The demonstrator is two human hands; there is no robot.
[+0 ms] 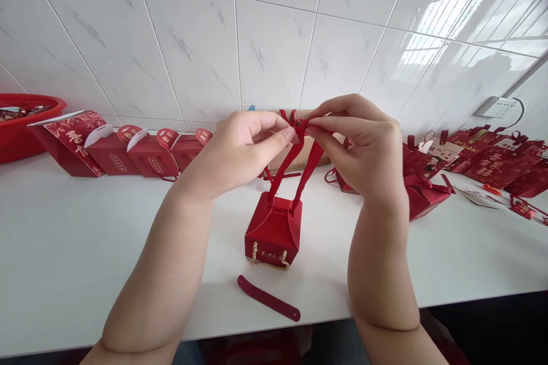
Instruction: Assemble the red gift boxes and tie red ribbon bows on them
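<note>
A small red gift box (276, 228) with a cream rope handle on its front stands on the white table. Red ribbon (303, 174) runs up from two holes in its top to a knot or loop held above it. My left hand (252, 151) pinches the ribbon between thumb and fingertips, left of the knot. On the other side, my right hand (359, 145) also pinches the ribbon. The two hands nearly meet there, and fingers hide part of the knot. In front of the box lies a dark red strap (269, 297) with a small hole at each end.
Along the tiled wall at left stand several red gift boxes (115, 154), beside a red basin (25, 125). A brown paper bag (278, 162) is behind my hands. More red bags (492, 159) and a ribboned box (428, 199) stand at right, below a power socket (496, 107).
</note>
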